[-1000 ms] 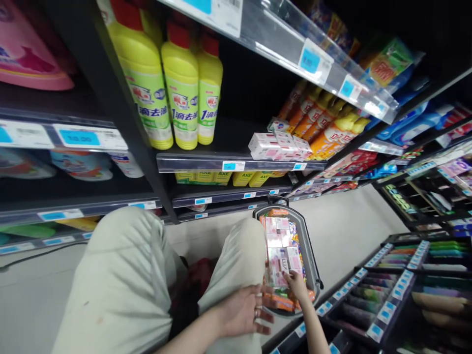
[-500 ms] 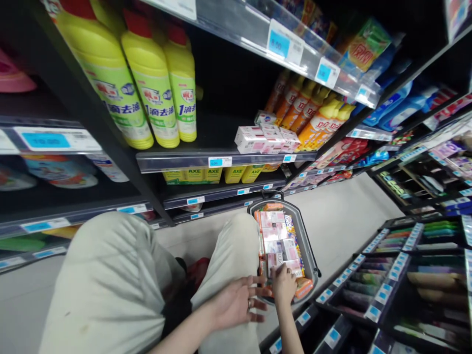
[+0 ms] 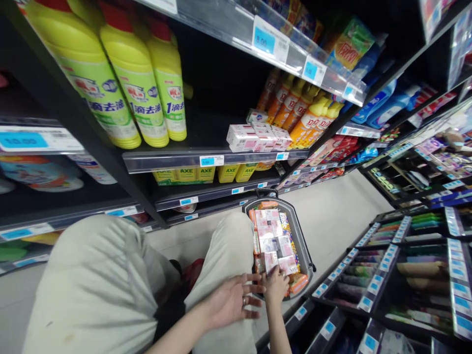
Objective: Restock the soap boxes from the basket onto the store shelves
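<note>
A grey shopping basket [image 3: 303, 242] stands on the floor by my right knee, packed with pink soap boxes [image 3: 273, 235] over orange packets. My right hand [image 3: 276, 286] reaches into its near end, fingers curled over the nearest pink box. Just left of it my left hand [image 3: 231, 300] hovers beside my knee with its fingers spread, a ring on one finger and nothing in it. More pink boxes [image 3: 254, 137] lie stacked on the middle shelf ahead.
Tall yellow cleaner bottles [image 3: 136, 83] stand at the shelf's left and orange bottles [image 3: 306, 118] at its right. Price-tag rails edge every shelf. A low rack of small goods [image 3: 387, 275] lines the right side, with pale floor [image 3: 339, 216] between.
My right hand has drawn back from the middle of the basket to its near end and curled over a pink box. The left hand stays spread. The view has shifted right.
</note>
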The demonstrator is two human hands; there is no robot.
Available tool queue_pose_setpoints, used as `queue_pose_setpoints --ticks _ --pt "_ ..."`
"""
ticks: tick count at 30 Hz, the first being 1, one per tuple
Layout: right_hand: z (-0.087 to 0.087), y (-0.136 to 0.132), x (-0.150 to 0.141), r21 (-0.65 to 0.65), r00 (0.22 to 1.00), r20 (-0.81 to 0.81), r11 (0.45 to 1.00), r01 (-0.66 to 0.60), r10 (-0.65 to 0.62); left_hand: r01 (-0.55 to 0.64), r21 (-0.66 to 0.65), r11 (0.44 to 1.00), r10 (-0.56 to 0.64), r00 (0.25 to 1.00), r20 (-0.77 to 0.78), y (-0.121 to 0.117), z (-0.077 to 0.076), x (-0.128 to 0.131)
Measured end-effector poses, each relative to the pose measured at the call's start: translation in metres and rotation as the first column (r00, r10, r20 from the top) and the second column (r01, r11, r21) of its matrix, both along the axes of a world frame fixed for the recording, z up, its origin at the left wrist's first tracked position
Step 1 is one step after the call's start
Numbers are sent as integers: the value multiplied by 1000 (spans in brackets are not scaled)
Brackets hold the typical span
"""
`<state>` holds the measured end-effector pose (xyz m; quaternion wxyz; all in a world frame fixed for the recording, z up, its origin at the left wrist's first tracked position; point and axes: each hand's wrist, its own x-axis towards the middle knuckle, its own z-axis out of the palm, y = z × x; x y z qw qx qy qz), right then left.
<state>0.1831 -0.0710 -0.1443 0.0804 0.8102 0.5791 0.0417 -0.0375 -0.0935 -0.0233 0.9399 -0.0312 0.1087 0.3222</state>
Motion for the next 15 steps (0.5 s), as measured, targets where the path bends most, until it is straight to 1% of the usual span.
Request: queue_pose_setpoints --ticks 2,4,5,6,8,10,12,13,14,15 --pt "1 3 10 67 999 -31 997 45 -43 -5 5 1000 5 1000 3 0 0 -1" --pt "3 10 33 145 989 -114 983 113 -97 -1 2 1000 1 1000 4 0 0 -2" --pt "3 16 48 164 977 -170 974 158 -130 6 0 1000 -6 1000 4 1 0 -2" --pt "3 22 65 159 959 -234 966 202 -162 10 -5 1000 -10 1000 1 1 0 -2" --pt "1 32 99 100 904 -374 961 259 -205 11 -13 1000 -11 1000 -7 1 -1 -2" --pt "-4 38 123 19 836 -509 968 250 -206 7 -13 1000 -7 1000 -12 0 -1 -2" --pt "-11 40 135 -23 783 -599 982 188 -164 6 -8 1000 -6 1000 -12 1 -1 -1" --pt "-16 39 137 -22 777 -612 986 166 -145 5 -5 1000 -5 1000 -13 1 -1 -1" --pt "-20 37 136 -10 788 -602 988 157 -131 5 -4 1000 -6 1000 -15 1 0 0" --pt "-25 35 134 20 814 -569 988 152 -114 6 -4 1000 -6 1000 -18 1 0 0"
